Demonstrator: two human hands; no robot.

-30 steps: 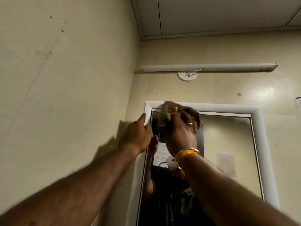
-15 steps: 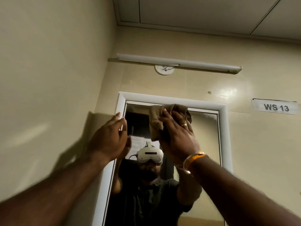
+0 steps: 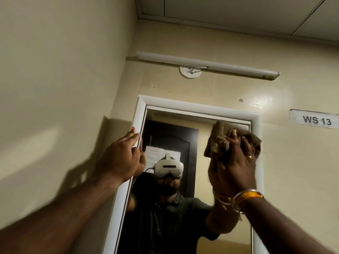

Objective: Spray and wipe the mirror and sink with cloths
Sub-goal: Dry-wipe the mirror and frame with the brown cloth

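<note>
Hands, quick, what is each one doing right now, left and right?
Left hand: open, holding nothing, fingers resting against the mirror frame.
Right hand: pressing a brown cloth onto the mirror's upper right.

- Bare forearms, no sleeves in direct view.
- Right hand [image 3: 238, 162]: gold ring [image 3: 249, 157].
- Right wrist: silver bangle [image 3: 238, 198], orange band [image 3: 252, 196].

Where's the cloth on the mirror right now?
The brown cloth is pressed under the right hand at the mirror's top-right corner, against the white frame, in the head view.
</note>
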